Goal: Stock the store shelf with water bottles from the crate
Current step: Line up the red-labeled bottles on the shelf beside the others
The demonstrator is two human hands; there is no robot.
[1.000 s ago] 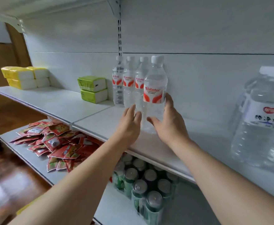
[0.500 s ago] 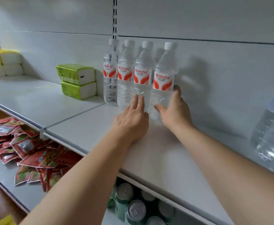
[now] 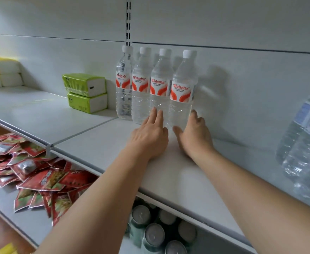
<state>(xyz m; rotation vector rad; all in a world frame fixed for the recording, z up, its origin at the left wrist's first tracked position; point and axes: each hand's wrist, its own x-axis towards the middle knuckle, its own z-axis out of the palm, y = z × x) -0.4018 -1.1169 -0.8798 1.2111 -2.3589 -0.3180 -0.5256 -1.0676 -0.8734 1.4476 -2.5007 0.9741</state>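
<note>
Several clear water bottles with red-and-white labels stand in a row against the back wall of the white shelf (image 3: 99,143). The rightmost bottle (image 3: 182,88) stands upright at the end of the row. My right hand (image 3: 194,134) wraps its base, thumb in front and fingers round the right side. My left hand (image 3: 150,132) lies flat on the shelf with straight fingers touching the base of the neighbouring bottle (image 3: 160,85). The crate is out of view.
Two green tissue packs (image 3: 86,92) are stacked left of the bottles, with yellow-and-white packs (image 3: 2,72) further left. A large water jug (image 3: 306,140) stands at the right. The lower shelf holds red snack packets (image 3: 33,173) and cans (image 3: 154,233).
My right hand has set the bottle down at the right end of the row, against the back wall. My left hand moved forward to the bottle bases. The view has shifted closer.
</note>
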